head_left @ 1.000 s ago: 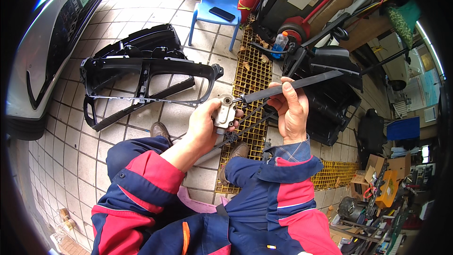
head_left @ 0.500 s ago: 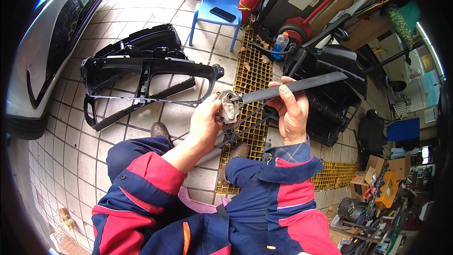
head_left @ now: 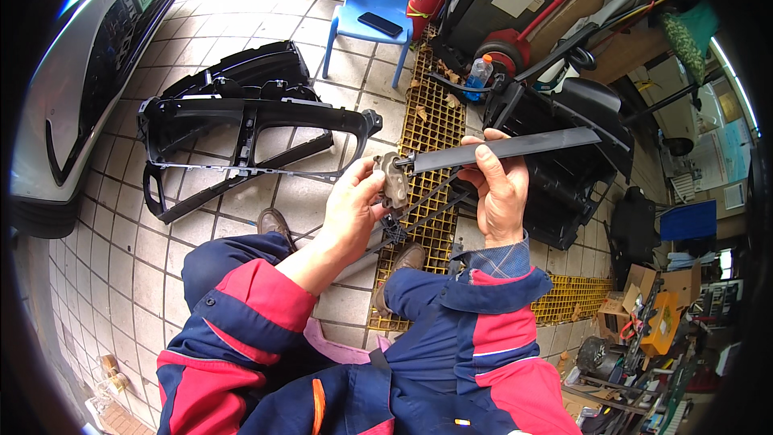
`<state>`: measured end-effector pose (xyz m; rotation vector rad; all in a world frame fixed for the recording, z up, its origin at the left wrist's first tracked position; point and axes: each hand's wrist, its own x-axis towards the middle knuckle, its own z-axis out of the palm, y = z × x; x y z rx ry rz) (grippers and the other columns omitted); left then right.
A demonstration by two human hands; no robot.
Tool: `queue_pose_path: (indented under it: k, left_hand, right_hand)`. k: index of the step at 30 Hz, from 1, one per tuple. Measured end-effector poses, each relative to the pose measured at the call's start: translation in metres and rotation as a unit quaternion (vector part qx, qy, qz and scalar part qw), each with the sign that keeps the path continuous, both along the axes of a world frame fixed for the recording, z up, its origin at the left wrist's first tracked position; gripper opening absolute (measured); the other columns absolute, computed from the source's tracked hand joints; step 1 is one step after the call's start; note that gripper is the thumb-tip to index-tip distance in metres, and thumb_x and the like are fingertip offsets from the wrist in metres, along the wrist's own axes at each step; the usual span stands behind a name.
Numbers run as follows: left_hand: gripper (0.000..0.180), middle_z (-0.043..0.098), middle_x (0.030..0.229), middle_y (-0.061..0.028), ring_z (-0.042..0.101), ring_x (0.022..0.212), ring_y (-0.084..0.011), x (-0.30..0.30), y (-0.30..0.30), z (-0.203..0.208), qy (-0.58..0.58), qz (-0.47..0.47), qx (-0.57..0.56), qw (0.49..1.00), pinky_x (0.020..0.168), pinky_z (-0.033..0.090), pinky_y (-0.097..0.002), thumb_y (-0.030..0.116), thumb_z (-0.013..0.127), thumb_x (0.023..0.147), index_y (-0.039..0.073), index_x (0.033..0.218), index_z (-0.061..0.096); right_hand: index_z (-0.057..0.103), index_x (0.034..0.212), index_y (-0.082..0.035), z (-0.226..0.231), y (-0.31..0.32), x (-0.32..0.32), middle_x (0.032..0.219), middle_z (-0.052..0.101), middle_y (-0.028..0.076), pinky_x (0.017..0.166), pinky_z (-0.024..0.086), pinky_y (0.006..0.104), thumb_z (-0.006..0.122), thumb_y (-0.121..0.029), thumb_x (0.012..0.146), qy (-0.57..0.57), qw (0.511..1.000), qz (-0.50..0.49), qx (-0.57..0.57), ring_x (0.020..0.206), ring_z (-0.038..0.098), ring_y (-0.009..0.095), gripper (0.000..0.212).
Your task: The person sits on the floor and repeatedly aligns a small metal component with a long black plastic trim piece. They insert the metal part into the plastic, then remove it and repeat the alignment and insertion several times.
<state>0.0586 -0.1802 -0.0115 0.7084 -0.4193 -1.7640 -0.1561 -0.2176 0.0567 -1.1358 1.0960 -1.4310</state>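
My left hand (head_left: pixel 351 208) is closed around a small beige-grey metal housing (head_left: pixel 394 180) with rounded bulges. In my right hand (head_left: pixel 499 193), between thumb and fingers, is a long flat dark strip (head_left: pixel 523 146) that points to the right and slightly upward. The strip's narrow end fitting (head_left: pixel 404 162) reaches the top of the housing; whether the two are joined I cannot tell. Below the housing, thin black rods (head_left: pixel 435 208) with a black joint lie between my legs, partly hidden by my left hand.
Black plastic frames (head_left: pixel 241 133) lie on the tiled floor ahead to the left, near a white car (head_left: pixel 88 72). A blue chair (head_left: pixel 374 0) bears a phone (head_left: pixel 380 24). Yellow floor grating (head_left: pixel 439 125) runs beneath my hands. Black panels (head_left: pixel 555 193) lie to the right.
The metal housing has turned a little in my left hand, and my left fingers have shifted on it. The strip has moved slightly right.
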Motion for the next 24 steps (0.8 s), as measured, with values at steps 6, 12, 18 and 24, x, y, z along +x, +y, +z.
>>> queue_pose_path:
  k: [6,12,18,24]
  left_hand:
    - [0.031,0.067,0.129,-0.0095,0.068,0.118,-0.0194,0.0,-0.001,-0.002,-0.027,-0.002,-0.001,1.0,0.101,0.059,-0.0444,0.011,0.056,0.108,0.002,0.138,0.056]
    - [0.036,0.067,0.128,-0.0075,0.067,0.116,-0.017,0.0,-0.003,-0.007,-0.068,0.004,0.02,0.997,0.098,0.06,-0.0403,0.01,0.063,0.106,0.004,0.14,0.057]
    - [0.048,0.064,0.133,-0.0043,0.061,0.114,-0.0138,0.001,-0.002,-0.01,-0.053,-0.005,0.019,0.998,0.094,0.05,-0.037,0.017,0.072,0.101,0.01,0.145,0.056]
    - [0.051,0.066,0.131,-0.005,0.063,0.113,-0.015,-0.001,0.002,-0.003,-0.07,-0.003,0.008,0.997,0.094,0.051,-0.0363,0.016,0.077,0.097,0.01,0.144,0.056]
  right_hand:
    - [0.053,0.138,-0.001,-0.001,-0.001,0.001,0.121,0.072,0.017,0.08,0.065,0.0295,0.074,-0.017,0.101,0.023,1.0,0.004,-0.015,0.103,0.073,0.02,0.045]
    - [0.051,0.141,0.0,0.003,0.001,0.004,0.123,0.071,0.018,0.081,0.064,0.0289,0.078,-0.02,0.098,0.037,0.999,0.013,-0.027,0.104,0.073,0.02,0.053]
    - [0.052,0.14,0.0,0.003,0.002,0.005,0.124,0.071,0.018,0.081,0.064,0.0289,0.079,-0.021,0.098,0.041,0.998,0.022,-0.033,0.104,0.073,0.02,0.054]
    - [0.054,0.138,0.0,-0.001,0.001,0.002,0.123,0.072,0.018,0.08,0.063,0.0296,0.077,-0.023,0.101,0.056,0.998,0.014,0.0,0.104,0.073,0.02,0.05]
